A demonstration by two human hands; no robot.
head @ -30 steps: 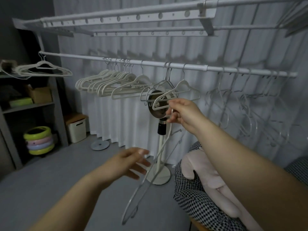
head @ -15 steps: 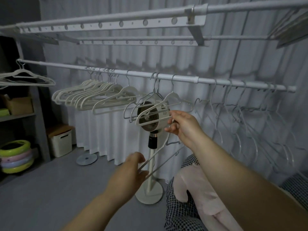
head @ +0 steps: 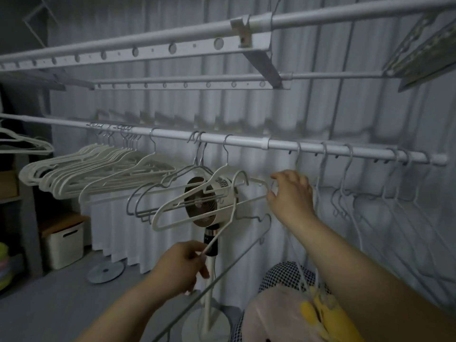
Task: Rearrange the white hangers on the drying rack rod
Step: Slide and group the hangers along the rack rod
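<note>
Hangers (head: 98,174) hang on the rod (head: 246,140), fan (head: 223,185) behind.

The left hand (head: 182,265), open 1 s ago, grips the loose hanger (head: 219,234); the right hand's (head: 291,193) fingers (head: 271,196) have moved to pinch the white hanger (head: 170,204).

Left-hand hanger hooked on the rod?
No: the hanger gripped by the left hand has its hook free below the rod.

One wide-angle camera, worn on the head, faces forward and slightly upward at the curtained wall (head: 308,107), close to the drying rack rod (head: 278,145) that crosses mid-frame. The left arm (head: 118,314) and right arm (head: 370,280) enter from the lower edge.
</note>
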